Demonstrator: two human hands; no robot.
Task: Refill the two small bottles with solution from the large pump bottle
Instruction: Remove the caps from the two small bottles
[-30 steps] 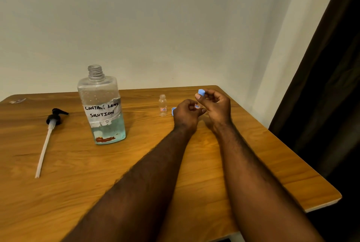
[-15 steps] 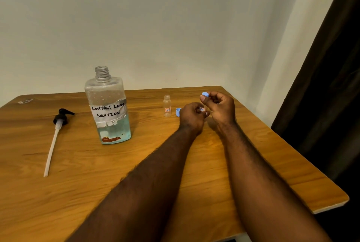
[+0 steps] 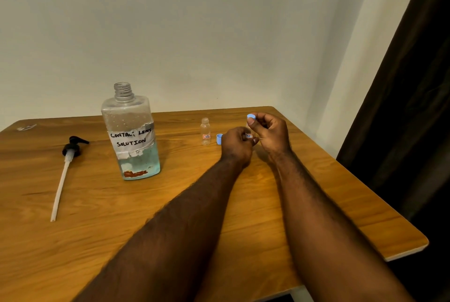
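Right of ctr: left hand [image 3: 237, 142] curled round a small bottle [image 3: 248, 135], only its label showing btw fingers. Right hand [image 3: 270, 133] just beside it, thumb & forefinger pinching a blue cap [image 3: 251, 116] above that bottle; can't tell if the cap sits on the neck. Second small bottle [image 3: 205, 131] upright, uncapped, left of the hands, w/ second blue cap [image 3: 219, 138] beside it on the tabletop [image 3: 97, 216]. Large bottle [image 3: 132, 136] left of ctr, upright, neck open, blue liquid low inside. Pump [image 3: 69, 155] lies flat at far left, well apart.
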